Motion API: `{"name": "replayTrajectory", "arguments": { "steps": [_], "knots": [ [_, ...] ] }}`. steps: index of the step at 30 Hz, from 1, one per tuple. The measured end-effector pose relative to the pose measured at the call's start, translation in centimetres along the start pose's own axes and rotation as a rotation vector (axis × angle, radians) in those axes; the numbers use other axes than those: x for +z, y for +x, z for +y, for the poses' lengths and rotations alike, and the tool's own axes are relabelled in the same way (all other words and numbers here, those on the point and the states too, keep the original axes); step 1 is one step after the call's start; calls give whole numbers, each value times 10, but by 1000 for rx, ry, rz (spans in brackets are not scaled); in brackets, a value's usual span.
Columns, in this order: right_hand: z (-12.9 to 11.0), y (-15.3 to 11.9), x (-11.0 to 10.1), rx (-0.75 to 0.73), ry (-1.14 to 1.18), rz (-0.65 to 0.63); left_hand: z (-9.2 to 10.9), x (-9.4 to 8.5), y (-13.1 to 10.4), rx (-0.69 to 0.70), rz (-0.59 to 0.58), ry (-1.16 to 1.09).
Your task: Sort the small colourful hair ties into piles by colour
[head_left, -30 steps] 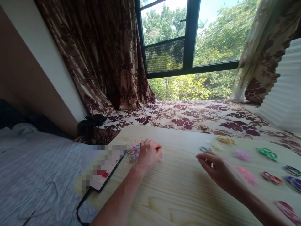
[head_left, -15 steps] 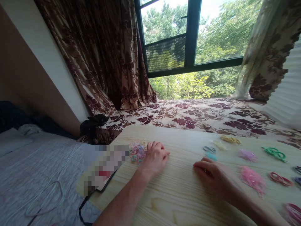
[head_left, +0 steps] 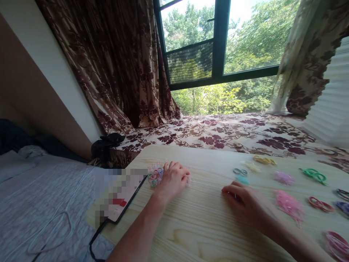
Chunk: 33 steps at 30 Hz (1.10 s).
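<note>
My left hand (head_left: 175, 179) lies palm down over a small pile of mixed-colour hair ties (head_left: 156, 177), its fingers bent and slightly apart. Pale pink bits show at its fingertips, on the side away from the pile. To the right, my right hand (head_left: 240, 198) rests low on the wooden tabletop (head_left: 201, 218) with its fingers curled together; anything between them is hidden. Just beyond it are a turquoise clump (head_left: 241, 179) and grey-blue hair ties (head_left: 240, 171). A pink clump of small bands (head_left: 289, 205) lies right of that hand.
Sorted by colour on the right are yellow (head_left: 264, 160), green (head_left: 314, 175), red (head_left: 320, 204) and magenta ties (head_left: 337, 244), plus a lilac clump (head_left: 284, 178). A partly blurred phone-like device (head_left: 127, 203) with a black cord sits at the left edge. Patterned fabric covers the window ledge.
My left hand has shifted slightly left and down over the pile, and pink bits now show by its fingertips. My right hand has barely moved. The whole view has shifted slightly.
</note>
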State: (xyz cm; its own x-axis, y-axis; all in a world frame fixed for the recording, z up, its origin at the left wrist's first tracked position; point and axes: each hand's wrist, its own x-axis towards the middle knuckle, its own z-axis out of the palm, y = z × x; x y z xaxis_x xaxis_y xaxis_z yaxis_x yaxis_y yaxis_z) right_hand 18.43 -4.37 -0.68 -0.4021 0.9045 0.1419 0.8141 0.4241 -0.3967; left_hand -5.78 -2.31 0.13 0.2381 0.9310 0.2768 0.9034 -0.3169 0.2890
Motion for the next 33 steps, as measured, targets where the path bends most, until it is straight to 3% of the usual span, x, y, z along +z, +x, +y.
{"name": "replayTrajectory", "arguments": {
  "steps": [33],
  "knots": [
    [-1, 0, -1, -15, 7, 24, 7, 4, -2, 36, -28, -15]
  ]
}}
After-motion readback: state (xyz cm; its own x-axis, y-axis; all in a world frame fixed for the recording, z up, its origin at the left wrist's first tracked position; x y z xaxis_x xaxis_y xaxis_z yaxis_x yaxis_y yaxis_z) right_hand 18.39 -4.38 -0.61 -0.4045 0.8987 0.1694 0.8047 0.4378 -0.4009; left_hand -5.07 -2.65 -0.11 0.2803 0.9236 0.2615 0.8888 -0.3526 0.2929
